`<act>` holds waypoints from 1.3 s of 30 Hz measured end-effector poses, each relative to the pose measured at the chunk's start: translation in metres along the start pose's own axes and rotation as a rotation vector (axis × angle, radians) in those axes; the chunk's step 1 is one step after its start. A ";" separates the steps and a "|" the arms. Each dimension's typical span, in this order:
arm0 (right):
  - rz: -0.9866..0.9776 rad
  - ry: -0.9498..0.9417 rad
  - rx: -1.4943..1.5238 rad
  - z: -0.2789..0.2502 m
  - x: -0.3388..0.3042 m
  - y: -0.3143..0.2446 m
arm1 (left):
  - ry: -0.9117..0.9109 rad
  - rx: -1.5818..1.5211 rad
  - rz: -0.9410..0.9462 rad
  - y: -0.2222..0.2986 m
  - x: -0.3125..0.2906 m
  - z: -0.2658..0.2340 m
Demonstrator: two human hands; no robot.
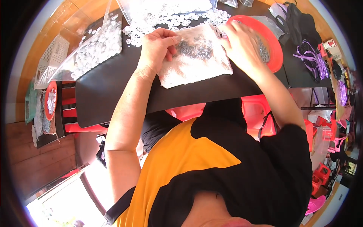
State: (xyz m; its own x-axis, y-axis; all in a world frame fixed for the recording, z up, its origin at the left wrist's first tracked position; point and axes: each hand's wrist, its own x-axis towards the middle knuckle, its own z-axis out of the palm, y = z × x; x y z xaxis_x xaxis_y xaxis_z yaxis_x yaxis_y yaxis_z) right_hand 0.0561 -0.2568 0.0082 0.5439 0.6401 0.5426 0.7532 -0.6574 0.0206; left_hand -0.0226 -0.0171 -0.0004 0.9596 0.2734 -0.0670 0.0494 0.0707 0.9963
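A pale towel-like cloth point(196, 75) lies on the black table in front of me, bearing a heap of small thin metal pieces point(200, 51). My left hand point(157, 47) is at the cloth's left edge, thumb and forefinger pressed together beside the heap; anything in the pinch is too small to make out. Across the far right corner of the cloth reaches my right hand point(240, 45), fingers bent together. What those fingers hold, if anything, is hidden. Under and beyond that hand sits a red round tray point(276, 56) containing more small metal pieces point(263, 51).
Clear round plastic pieces point(138, 32) are scattered behind the cloth, by a transparent bin point(126, 9). A clear bag of similar pieces point(94, 56) lies left on the black table point(113, 94). At right are purple ribbons point(312, 62) and a black bag point(298, 22).
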 end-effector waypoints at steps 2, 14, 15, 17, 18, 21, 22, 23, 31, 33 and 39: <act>0.067 -0.048 -0.012 -0.005 -0.029 0.011 | -0.096 0.084 -0.026 0.001 -0.001 0.006; -0.077 0.001 0.096 0.038 0.052 -0.008 | -0.419 0.168 -0.194 0.014 -0.011 0.003; -0.090 -0.032 0.050 0.052 0.062 -0.012 | -0.412 0.167 -0.194 0.010 -0.011 0.002; -0.113 -0.060 0.014 0.067 0.076 -0.014 | -0.336 0.051 -0.214 0.009 -0.009 0.002; -0.088 -0.148 -0.003 0.071 0.081 -0.015 | -0.283 0.025 -0.218 0.011 -0.010 0.004; -0.073 -0.286 -0.004 0.075 0.091 -0.010 | -0.204 -0.056 -0.218 0.010 -0.010 0.004; -0.066 -0.336 0.013 0.076 0.094 -0.008 | -0.196 -0.069 -0.204 0.012 -0.011 0.004; -0.071 -0.344 0.006 0.079 0.095 -0.006 | -0.194 -0.073 -0.207 0.011 -0.011 0.002; 0.056 -0.363 0.502 0.059 0.095 -0.016 | 0.055 -0.232 -0.016 0.004 -0.004 -0.004; 0.113 -0.355 1.041 0.055 0.093 -0.017 | 0.076 -0.206 -0.003 0.005 -0.002 -0.004; 0.293 -0.351 1.258 0.048 0.082 -0.044 | -0.068 -0.398 -0.004 0.003 0.003 -0.012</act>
State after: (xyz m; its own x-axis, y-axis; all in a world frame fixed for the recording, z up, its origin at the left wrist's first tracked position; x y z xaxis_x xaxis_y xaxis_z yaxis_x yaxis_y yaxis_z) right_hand 0.0850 -0.1564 0.0111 0.6653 0.7319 0.1470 0.3160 -0.0977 -0.9437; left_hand -0.0226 -0.0049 0.0022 0.9764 0.2094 -0.0534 -0.0456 0.4414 0.8962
